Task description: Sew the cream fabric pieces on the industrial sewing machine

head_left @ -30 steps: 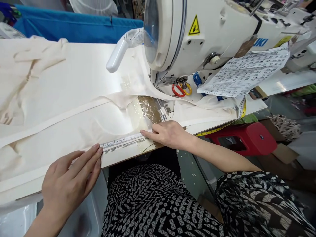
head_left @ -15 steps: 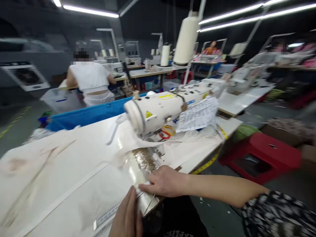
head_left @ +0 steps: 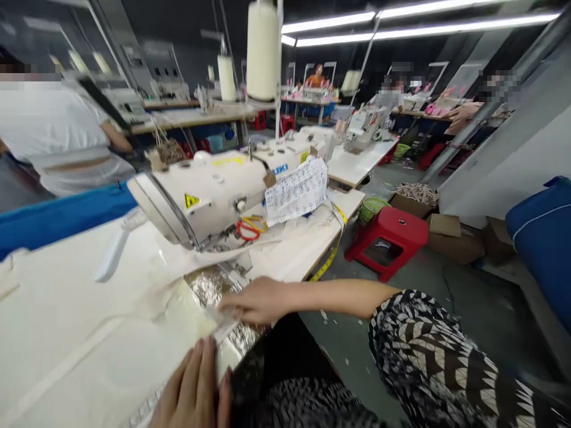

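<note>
A cream sewing machine (head_left: 214,184) stands on the white table (head_left: 312,246), with pale fabric (head_left: 111,333) spread in front of it. My left hand (head_left: 194,389) lies on the fabric near the table's front edge, fingers stretched out side by side. To its upper right, my right hand (head_left: 256,303) is over a shiny taped patch (head_left: 209,288) beside the needle area. Its fingers are bent and blurred around a narrow whitish strip (head_left: 225,327); how firmly they grip it is unclear. Red-handled scissors (head_left: 247,232) lie beneath the machine arm.
A handwritten paper (head_left: 297,190) hangs from the machine, and a yellow tape measure (head_left: 328,264) dangles over the table edge. Right of it stand a red stool (head_left: 390,238) and cardboard boxes (head_left: 455,241). A person in white (head_left: 53,131) sits at the far left.
The view has turned to the right. My right hand has moved from beside my left fingertips to farther up the taped patch, nearer the machine. My left hand remains flat on the fabric.
</note>
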Demonstrator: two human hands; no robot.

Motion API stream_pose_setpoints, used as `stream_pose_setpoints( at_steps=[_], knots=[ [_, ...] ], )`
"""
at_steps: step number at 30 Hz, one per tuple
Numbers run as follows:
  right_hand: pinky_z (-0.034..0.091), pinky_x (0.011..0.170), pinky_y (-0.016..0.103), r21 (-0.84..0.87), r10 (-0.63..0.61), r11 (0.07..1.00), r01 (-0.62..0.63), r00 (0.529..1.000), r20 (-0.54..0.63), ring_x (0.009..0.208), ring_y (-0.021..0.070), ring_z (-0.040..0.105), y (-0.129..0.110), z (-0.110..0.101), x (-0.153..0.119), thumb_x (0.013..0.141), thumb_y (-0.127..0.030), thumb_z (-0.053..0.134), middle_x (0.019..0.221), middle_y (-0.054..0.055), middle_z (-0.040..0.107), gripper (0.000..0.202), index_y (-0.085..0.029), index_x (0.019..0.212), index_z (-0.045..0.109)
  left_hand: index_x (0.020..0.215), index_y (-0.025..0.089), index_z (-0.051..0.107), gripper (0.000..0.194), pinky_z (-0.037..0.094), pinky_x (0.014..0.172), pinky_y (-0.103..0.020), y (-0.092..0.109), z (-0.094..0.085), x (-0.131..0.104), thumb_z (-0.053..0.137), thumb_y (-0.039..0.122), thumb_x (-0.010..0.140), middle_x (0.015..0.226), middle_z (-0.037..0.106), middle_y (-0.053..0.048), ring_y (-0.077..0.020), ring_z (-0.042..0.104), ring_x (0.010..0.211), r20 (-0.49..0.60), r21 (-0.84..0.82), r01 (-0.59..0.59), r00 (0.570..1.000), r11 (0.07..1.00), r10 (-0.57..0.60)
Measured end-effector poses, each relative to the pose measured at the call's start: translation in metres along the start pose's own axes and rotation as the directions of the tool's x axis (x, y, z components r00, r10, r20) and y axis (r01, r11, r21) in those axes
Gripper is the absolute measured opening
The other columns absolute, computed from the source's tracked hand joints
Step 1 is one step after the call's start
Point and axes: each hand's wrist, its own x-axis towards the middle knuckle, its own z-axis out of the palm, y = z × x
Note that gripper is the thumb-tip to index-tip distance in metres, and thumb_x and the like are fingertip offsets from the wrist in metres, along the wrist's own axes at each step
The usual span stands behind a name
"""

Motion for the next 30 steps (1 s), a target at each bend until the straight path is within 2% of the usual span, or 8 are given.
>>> stream_pose_setpoints(
  at_steps=[1,3,7,10,15,19,22,30],
  knots=[
    [0.038,0.059,0.027,0.047,0.032,0.998,-0.032,0.999,-0.010,0.086,0.0191,0.065,0.005,-0.002,-0.004,0.103,-0.021,0.055,0.111,0.006,0.072,0.029,-0.018,0.132,0.054,0.158,0.019,0.019,0.073,0.052,0.085,-0.042,0.001,-0.004,0.001,0.054,0.018,0.094,0.127,0.066,-0.014,-0.0305,0.065,0.109,0.055,0.021,0.005,0.998,1.000,-0.006],
    [0.040,0.068,0.027,0.164,0.047,0.986,-0.032,0.995,-0.088,0.089,0.0185,0.063,0.017,-0.004,-0.010,0.101,-0.017,0.057,0.113,0.005,0.070,0.018,-0.019,0.119,0.060,0.156,0.016,0.028,0.071,0.051,0.082,-0.041,0.004,-0.009,0.004,0.060,0.027,0.093,0.126,0.066,-0.015,-0.0305,0.064,0.106,0.094,0.078,0.113,0.988,0.990,-0.120],
    [0.035,0.062,0.026,0.393,0.122,0.915,-0.087,0.991,-0.063,0.071,0.0158,0.056,0.043,-0.005,-0.022,0.099,-0.023,0.061,0.086,0.002,0.068,0.008,-0.016,0.101,0.063,0.153,0.018,0.035,0.068,0.047,0.084,-0.037,0.007,-0.009,0.006,0.062,0.033,0.092,0.125,0.066,-0.012,-0.0277,0.063,0.105,0.139,0.109,0.142,0.978,0.984,-0.157],
    [0.033,0.062,0.025,0.477,0.224,0.863,-0.165,0.972,-0.069,0.066,0.0143,0.052,0.051,-0.006,-0.028,0.093,-0.023,0.068,0.076,-0.001,0.063,0.007,-0.016,0.094,0.065,0.153,0.018,0.036,0.066,0.045,0.084,-0.036,0.008,-0.009,0.006,0.060,0.033,0.093,0.124,0.067,-0.011,-0.0267,0.062,0.106,0.132,0.111,0.154,0.977,0.982,-0.168],
    [0.032,0.063,0.025,0.494,0.304,0.838,-0.232,0.950,-0.069,0.066,0.0137,0.051,0.047,-0.006,-0.027,0.088,-0.019,0.070,0.076,-0.003,0.062,0.004,-0.017,0.089,0.066,0.150,0.016,0.040,0.065,0.043,0.085,-0.036,0.008,-0.010,0.006,0.061,0.035,0.092,0.124,0.066,-0.011,-0.0265,0.061,0.108,0.134,0.114,0.144,0.978,0.983,-0.159],
    [0.031,0.063,0.025,0.413,0.330,0.869,-0.272,0.941,-0.073,0.066,0.0134,0.051,0.041,-0.007,-0.023,0.087,-0.013,0.069,0.078,-0.003,0.063,0.007,-0.018,0.090,0.066,0.149,0.016,0.043,0.062,0.043,0.085,-0.036,0.008,-0.010,0.008,0.061,0.035,0.093,0.122,0.067,-0.011,-0.0265,0.061,0.107,0.121,0.111,0.142,0.980,0.984,-0.155],
    [0.031,0.063,0.025,0.372,0.308,0.890,-0.264,0.949,-0.065,0.069,0.0135,0.052,0.040,-0.009,-0.021,0.087,-0.010,0.067,0.079,-0.003,0.064,0.009,-0.019,0.091,0.066,0.151,0.018,0.039,0.063,0.043,0.085,-0.035,0.008,-0.012,0.008,0.059,0.035,0.094,0.122,0.067,-0.010,-0.0257,0.061,0.107,0.137,0.117,0.142,0.978,0.983,-0.158],
    [0.034,0.066,0.026,0.452,0.213,0.875,-0.175,0.976,-0.035,0.073,0.0149,0.055,0.052,-0.007,-0.018,0.088,-0.011,0.065,0.079,-0.003,0.064,0.011,-0.019,0.094,0.069,0.155,0.019,0.031,0.069,0.043,0.081,-0.036,0.003,-0.015,0.013,0.059,0.034,0.093,0.122,0.067,-0.010,-0.0255,0.062,0.103,0.175,0.110,0.101,0.977,0.989,-0.119]
  ],
)
